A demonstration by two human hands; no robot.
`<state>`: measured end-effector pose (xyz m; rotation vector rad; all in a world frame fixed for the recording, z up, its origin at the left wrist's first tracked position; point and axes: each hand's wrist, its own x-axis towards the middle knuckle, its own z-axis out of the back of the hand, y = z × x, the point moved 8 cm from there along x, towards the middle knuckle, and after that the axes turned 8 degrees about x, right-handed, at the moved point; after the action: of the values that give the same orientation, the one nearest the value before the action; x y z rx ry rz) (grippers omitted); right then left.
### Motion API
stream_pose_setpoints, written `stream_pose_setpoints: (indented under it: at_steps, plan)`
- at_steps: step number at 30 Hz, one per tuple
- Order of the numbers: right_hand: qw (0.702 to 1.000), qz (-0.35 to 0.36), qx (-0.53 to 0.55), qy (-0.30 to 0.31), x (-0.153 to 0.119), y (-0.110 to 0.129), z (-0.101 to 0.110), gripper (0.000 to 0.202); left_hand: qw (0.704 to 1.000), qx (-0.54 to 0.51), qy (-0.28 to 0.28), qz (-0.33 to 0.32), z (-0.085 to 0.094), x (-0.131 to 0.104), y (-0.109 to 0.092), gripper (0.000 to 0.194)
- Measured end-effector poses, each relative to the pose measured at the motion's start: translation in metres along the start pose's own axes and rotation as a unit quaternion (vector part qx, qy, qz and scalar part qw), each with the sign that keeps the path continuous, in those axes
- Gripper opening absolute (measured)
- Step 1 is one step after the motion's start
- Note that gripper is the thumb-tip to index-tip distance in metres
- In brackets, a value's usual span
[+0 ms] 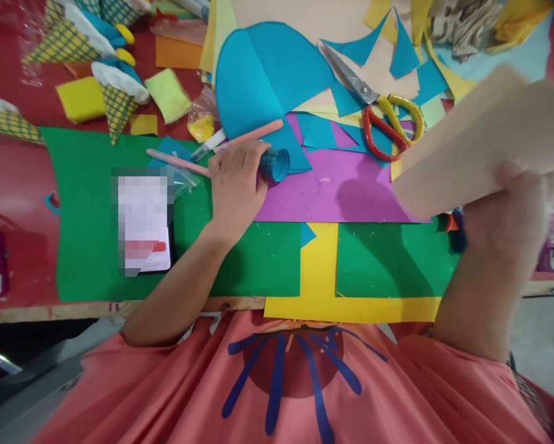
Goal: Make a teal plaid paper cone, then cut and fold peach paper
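Observation:
My left hand (237,185) is closed, its fingers curled against a small blue roll (281,165) with a hollow end, over the purple sheet (304,197). Pink pens (177,162) lie by its knuckles, partly under the fingers. On the right, my right hand (510,191) pinches a large beige sheet of paper (461,148) raised off the table, slightly blurred. Scissors with red and yellow handles (366,92) rest half open on blue paper scraps. Behind my left hand lies a folded blue paper circle (258,74).
A phone (142,225) lies on the green sheet (87,160). Plaid cone-shaped pieces (117,105) and yellow packets (80,98) sit at the upper left. Crumpled paper (464,24) is at the back right. A yellow sheet (320,271) overhangs the front edge.

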<state>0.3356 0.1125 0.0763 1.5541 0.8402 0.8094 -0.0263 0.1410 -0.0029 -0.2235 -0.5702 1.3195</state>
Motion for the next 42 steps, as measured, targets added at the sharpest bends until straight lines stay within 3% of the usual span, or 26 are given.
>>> stream_pose_setpoints:
  at_steps: [1,4,7,8,11,14,19,21,23,31,34,37,42]
  plan:
    - [0.996,-0.022,0.012,0.086,-0.01,-0.01,-0.019,0.023,1.0,-0.005,-0.003,0.001,0.001,0.0,0.0,0.047]
    - [0.977,-0.147,0.008,0.153,-0.038,-0.052,-0.038,0.021,0.998,-0.018,-0.044,-0.046,0.011,-0.003,-0.013,0.048]
    - [0.942,-0.225,0.009,0.247,-0.064,-0.082,-0.054,0.038,0.981,-0.058,-0.095,-0.157,0.027,-0.013,-0.046,0.039]
    - [0.929,-0.236,0.009,0.285,-0.071,-0.087,-0.06,0.044,0.978,-0.088,-0.094,-0.167,0.029,-0.016,-0.054,0.034]
    - [0.887,-0.254,0.001,0.387,-0.091,-0.097,-0.073,0.058,0.975,-0.185,0.001,-0.123,0.019,-0.022,-0.068,0.029]
    - [0.858,-0.282,0.003,0.429,-0.1,-0.105,-0.076,0.066,0.946,-0.295,0.108,-0.081,-0.002,-0.028,-0.075,0.041]
    - [0.842,-0.303,0.017,0.446,-0.106,-0.107,-0.077,0.069,0.894,-0.403,0.192,-0.026,-0.028,-0.031,-0.072,0.06]
    - [0.837,-0.311,0.028,0.449,-0.109,-0.105,-0.078,0.07,0.882,-0.415,0.224,0.007,-0.034,-0.031,-0.07,0.053]
    - [0.846,-0.3,0.021,0.44,-0.109,-0.104,-0.077,0.073,0.883,-0.402,0.242,0.028,-0.034,-0.03,-0.07,0.033]
    - [0.886,-0.234,-0.033,0.399,-0.096,-0.108,-0.061,0.089,0.921,-0.336,0.19,0.044,-0.002,-0.014,-0.058,0.019]
    - [0.898,-0.283,0.014,0.336,-0.092,-0.11,-0.054,0.084,0.93,-0.315,0.177,0.067,0.014,-0.012,-0.047,0.016]
    - [0.896,-0.358,0.061,0.256,-0.094,-0.113,-0.046,0.079,0.926,-0.276,0.23,0.116,0.022,-0.021,-0.032,0.013]
    - [0.886,-0.401,0.066,0.221,-0.103,-0.106,-0.036,0.076,0.951,-0.163,0.239,0.106,0.043,-0.031,-0.026,0.012]
